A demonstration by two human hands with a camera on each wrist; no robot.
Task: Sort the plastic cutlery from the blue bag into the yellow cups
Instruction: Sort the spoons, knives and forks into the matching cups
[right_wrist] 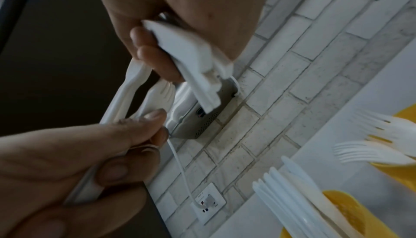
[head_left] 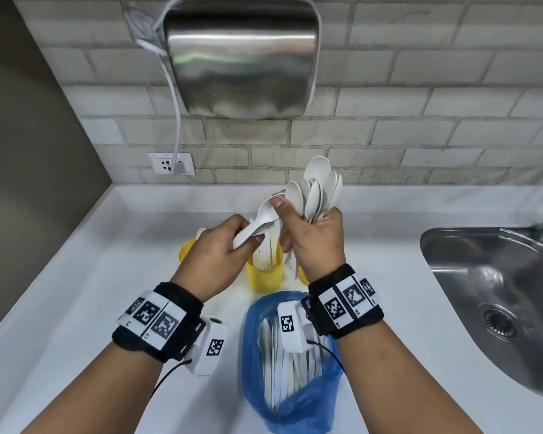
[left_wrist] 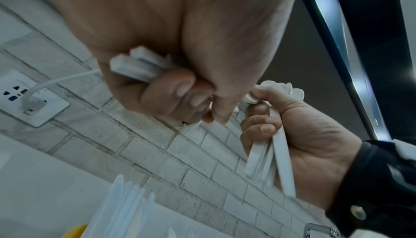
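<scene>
Both hands are working together above the white countertop [head_left: 76,308], each gripping white plastic cutlery. The right hand [head_left: 314,242] is clutching a bunch of white plastic spoons [head_left: 317,189] by their handles, bowls fanning upward; about six bowls are showing in the head view, though the overlap is making an exact count uncertain. Its thumb is pressing against the nearest bowl. The left hand [head_left: 223,252] is curling its fingers round a smaller bundle of white plastic forks and spoons [head_left: 257,227], which is slanting up to touch the spoon bunch; in the right wrist view one forked head and one other handle are showing, and I cannot tell the full number.

Directly beneath the hands three yellow plastic cups are standing on the counter, close together. The middle yellow cup [head_left: 264,277] is holding a cluster of upright white plastic knives [head_left: 265,252]. The left yellow cup [head_left: 185,250] is peeking out behind the left hand, and the right yellow cup [head_left: 302,275] is mostly hiding behind the right wrist; the right wrist view is showing white forks in a cup.

Nearer the person, one translucent blue plastic bag [head_left: 289,402] is lying open on the counter just beside the cups, with many white cutlery handles still inside.

One stainless steel sink [head_left: 489,292] is sitting to the right, one brushed-metal hand dryer [head_left: 242,57] is hanging on the white brick wall, and its cord is running to one white wall socket [head_left: 170,163].
</scene>
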